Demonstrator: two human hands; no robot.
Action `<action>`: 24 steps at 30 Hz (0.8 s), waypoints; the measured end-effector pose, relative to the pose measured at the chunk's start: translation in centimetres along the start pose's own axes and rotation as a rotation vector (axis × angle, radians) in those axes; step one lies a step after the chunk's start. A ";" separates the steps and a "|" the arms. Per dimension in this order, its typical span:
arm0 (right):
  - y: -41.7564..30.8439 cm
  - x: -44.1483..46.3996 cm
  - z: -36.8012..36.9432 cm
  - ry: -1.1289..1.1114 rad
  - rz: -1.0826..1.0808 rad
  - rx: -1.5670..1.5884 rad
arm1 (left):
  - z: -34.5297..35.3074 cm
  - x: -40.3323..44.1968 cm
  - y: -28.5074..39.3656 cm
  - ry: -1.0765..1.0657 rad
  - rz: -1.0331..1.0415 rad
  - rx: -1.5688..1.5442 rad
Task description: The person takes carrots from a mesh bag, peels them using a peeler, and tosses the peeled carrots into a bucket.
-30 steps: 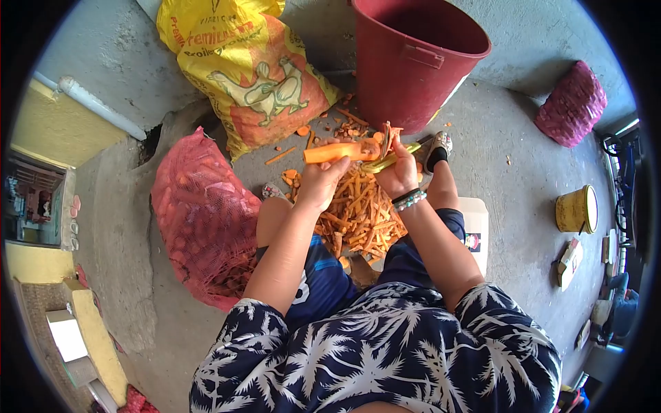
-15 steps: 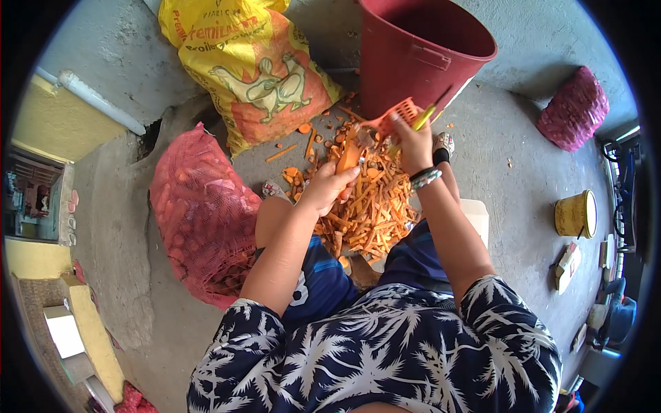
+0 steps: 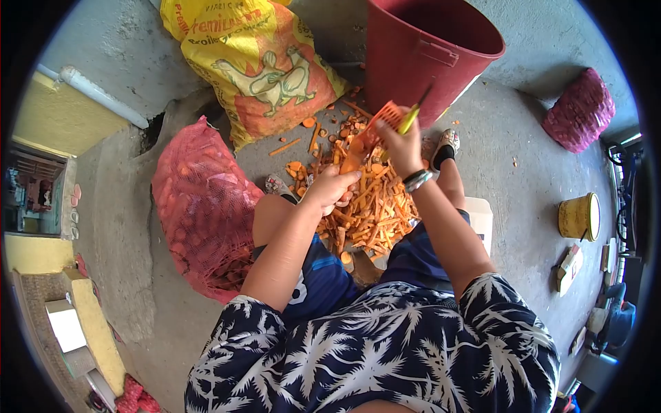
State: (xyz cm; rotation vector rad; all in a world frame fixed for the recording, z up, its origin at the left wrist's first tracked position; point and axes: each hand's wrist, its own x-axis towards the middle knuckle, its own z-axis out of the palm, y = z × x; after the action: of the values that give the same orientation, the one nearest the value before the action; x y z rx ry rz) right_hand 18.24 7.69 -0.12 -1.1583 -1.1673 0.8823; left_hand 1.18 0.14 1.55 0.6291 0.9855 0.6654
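My left hand is wrapped round the lower end of a carrot, which points up and away from me. My right hand grips an orange plastic peeler with a slotted handle; its lower end is against or just over the carrot, and the blade is blurred. The same hand also holds a knife with a yellow-green handle, its dark blade pointing up and right. Below both hands, a pile of carrot sticks and peelings covers the floor between my legs.
A red mesh sack of carrots stands at my left. Ahead are a yellow feed sack and a tall red bin. A purple mesh sack and a yellow bucket stand at right.
My right hand has moved the peeler a little left and down along the carrot, bringing the knife with it. My left hand keeps its hold. The view has shifted slightly.
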 end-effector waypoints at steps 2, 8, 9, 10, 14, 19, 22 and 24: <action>0.6 -0.1 0.0 0.029 0.031 0.027 | -0.2 -0.3 0.0 -0.016 -0.024 -0.048; 3.2 2.4 -2.8 0.346 0.151 0.063 | -0.9 -0.1 -0.5 -0.052 -0.073 -0.170; 2.7 0.7 -1.6 0.266 0.187 0.088 | -0.9 0.0 -0.5 -0.071 -0.068 -0.200; 2.2 -1.4 -0.3 0.201 0.126 0.063 | -1.0 0.1 -0.4 -0.088 -0.061 -0.224; 3.1 1.0 -1.8 0.346 0.192 0.071 | -0.8 -0.5 -0.6 -0.083 -0.084 -0.139; 2.1 0.9 -1.7 0.242 0.153 0.145 | -0.9 -0.2 -0.8 -0.099 -0.059 -0.108; 4.4 0.7 -0.6 0.257 0.095 0.052 | -0.9 -0.2 -0.8 -0.077 -0.028 0.012; 5.5 3.3 -2.2 0.513 0.259 0.128 | -0.8 -0.6 -0.8 -0.088 -0.028 0.023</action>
State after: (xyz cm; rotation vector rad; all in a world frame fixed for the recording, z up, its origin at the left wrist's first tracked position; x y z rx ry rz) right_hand 21.30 11.52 -4.74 -1.3466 -0.5450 0.7745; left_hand 0.39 -0.67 0.89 0.6587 0.9200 0.5977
